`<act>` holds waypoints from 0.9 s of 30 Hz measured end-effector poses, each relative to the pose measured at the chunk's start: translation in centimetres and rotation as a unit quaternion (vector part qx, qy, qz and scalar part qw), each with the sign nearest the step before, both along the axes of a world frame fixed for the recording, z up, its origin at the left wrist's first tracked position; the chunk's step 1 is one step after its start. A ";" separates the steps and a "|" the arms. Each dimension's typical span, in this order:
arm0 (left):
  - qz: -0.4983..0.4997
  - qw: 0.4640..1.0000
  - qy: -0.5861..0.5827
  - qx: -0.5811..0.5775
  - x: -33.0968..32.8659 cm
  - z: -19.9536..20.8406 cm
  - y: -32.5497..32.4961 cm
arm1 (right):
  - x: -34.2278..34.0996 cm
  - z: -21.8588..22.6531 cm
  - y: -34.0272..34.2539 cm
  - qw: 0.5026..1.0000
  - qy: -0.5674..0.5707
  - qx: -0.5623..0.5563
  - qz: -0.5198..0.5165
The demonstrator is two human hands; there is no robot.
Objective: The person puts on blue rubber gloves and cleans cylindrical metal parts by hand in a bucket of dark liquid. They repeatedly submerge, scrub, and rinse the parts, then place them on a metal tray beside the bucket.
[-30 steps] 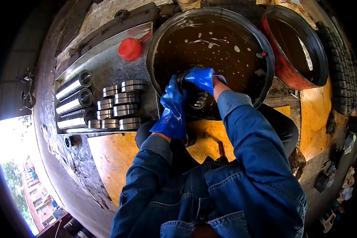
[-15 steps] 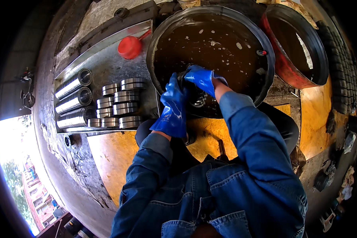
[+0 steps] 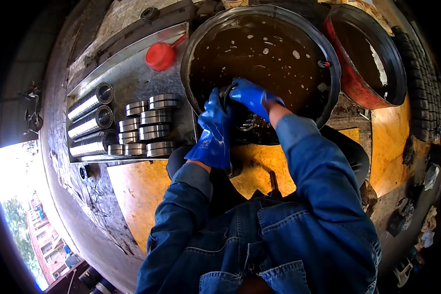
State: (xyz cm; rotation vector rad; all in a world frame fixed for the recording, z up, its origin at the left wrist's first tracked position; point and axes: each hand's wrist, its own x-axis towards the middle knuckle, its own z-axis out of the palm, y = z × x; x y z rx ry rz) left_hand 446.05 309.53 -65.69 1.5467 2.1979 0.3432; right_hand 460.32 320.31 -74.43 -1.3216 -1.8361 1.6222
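Note:
Over the near left part of a wide round tub of dark brown liquid, both my hands, in blue rubber gloves, meet at a dark metal ring. My left hand is closed round its left side. My right hand has its fingers bent together on its right edge; the fingertips are partly hidden. Below the hands, shiny metal bearing parts show at the tub's near side, partly covered by the right wrist.
Left of the tub, a metal tray holds stacked shiny bearing rings, long rows of rings and a red dipper. A red drum with dark liquid stands right. A small red-tipped object sits at the tub's inner wall.
My right hand has shifted slightly and turned at the ring, so more of the ring shows between the hands. My left hand stays nearly in place. White flecks on the liquid have drifted.

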 end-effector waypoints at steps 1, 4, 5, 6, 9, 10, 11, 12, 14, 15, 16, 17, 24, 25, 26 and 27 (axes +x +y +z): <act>0.004 1.000 0.015 0.011 -1.0 -0.6 -0.2 | -1.2 0.3 0.1 0.999 -0.017 0.003 0.034; 0.028 0.999 0.034 0.010 -4.0 -2.4 -2.6 | -4.2 3.3 -2.8 0.983 -0.034 0.144 0.110; 0.043 0.999 0.027 0.004 -4.7 -1.7 -3.1 | -4.2 4.9 -5.3 0.951 -0.010 0.288 0.110; 0.026 1.000 0.006 0.006 -3.0 -0.6 -1.8 | -3.4 3.2 -5.6 0.982 -0.067 0.175 -0.006; 0.026 0.999 -0.001 0.033 -1.9 -0.3 -1.8 | -2.6 -0.5 -10.1 0.968 -0.168 0.042 -0.184; 0.042 0.998 0.002 0.037 -2.8 -0.4 -2.3 | -3.4 1.3 -10.3 0.970 -0.177 0.021 -0.164; 0.037 0.999 0.013 0.034 -3.3 -0.9 -2.7 | -3.6 2.9 -10.3 0.970 -0.192 -0.001 -0.149; 0.031 0.999 0.022 0.033 -3.8 -1.5 -2.9 | -3.7 4.7 -10.3 0.969 -0.208 -0.022 -0.134; 0.015 0.999 0.026 0.038 -3.3 -1.5 -2.2 | -4.3 6.9 -5.6 0.972 -0.197 -0.043 -0.119; 0.011 0.999 0.021 0.038 -3.0 -1.7 -1.7 | -2.7 5.5 -3.9 0.999 0.021 0.013 -0.042; 0.010 0.999 0.018 0.036 -2.9 -1.8 -1.3 | -2.8 5.2 -2.6 1.000 0.012 -0.008 -0.017; 0.016 0.999 0.024 0.034 -2.8 -1.8 -1.1 | -3.3 5.1 -1.6 0.999 0.002 -0.030 0.011; 0.020 1.000 0.003 0.014 -1.9 -0.1 -1.7 | -2.3 0.4 -9.9 0.981 -0.091 0.075 -0.156; 0.045 0.999 0.010 0.009 -3.4 -0.6 -2.5 | -3.7 4.0 -12.1 0.978 -0.133 0.029 -0.159; 0.056 0.998 0.010 0.007 -3.9 -0.7 -2.8 | -3.9 7.8 -12.7 0.968 -0.181 -0.015 -0.174; 0.044 0.999 0.017 0.015 -4.1 -1.2 -3.1 | -4.0 9.8 -11.6 0.964 -0.229 -0.033 -0.134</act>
